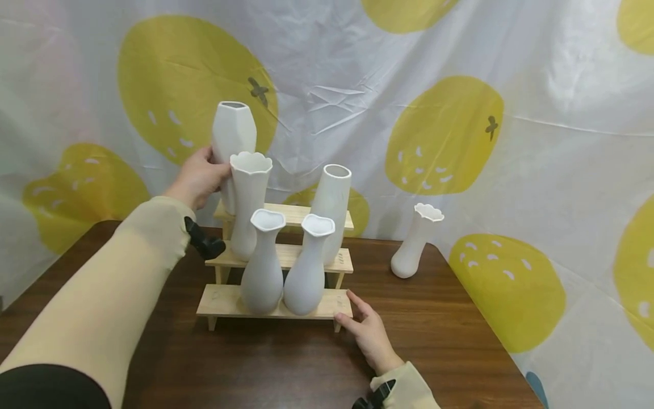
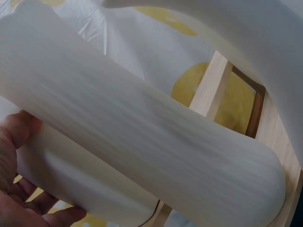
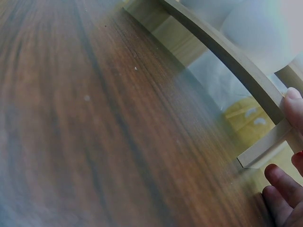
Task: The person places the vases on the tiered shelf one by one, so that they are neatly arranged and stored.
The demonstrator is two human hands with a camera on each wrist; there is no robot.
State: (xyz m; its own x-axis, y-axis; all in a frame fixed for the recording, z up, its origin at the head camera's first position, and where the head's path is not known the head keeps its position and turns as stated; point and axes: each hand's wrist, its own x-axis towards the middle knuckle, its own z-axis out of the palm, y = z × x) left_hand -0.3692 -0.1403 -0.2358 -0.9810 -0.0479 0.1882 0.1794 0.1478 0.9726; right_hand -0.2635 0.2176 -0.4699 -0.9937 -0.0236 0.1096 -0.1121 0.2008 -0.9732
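Note:
My left hand [image 1: 198, 177] grips a tall white faceted vase [image 1: 234, 132] at the left end of the top tier of a three-tier wooden stand [image 1: 219, 301]. In the left wrist view, thumb and fingers lie around this vase [image 2: 90, 184], partly hidden behind a scalloped-rim vase [image 2: 142, 123]. That scalloped vase stands upright on the middle tier's left. At the bottom tier's right end, my right hand [image 1: 372, 336] holds the board, thumb at the front edge. The right wrist view shows the thumb on the board's corner and fingers beside the stand's leg [image 3: 265, 145].
A tapered white vase [image 1: 331, 213] stands on the middle tier's right. Two narrow-necked vases [image 1: 261, 278] sit side by side on the bottom tier. Another scalloped vase [image 1: 411, 244] stands on the brown wooden table [image 1: 434, 341] at right. A patterned curtain [image 1: 327, 74] hangs behind.

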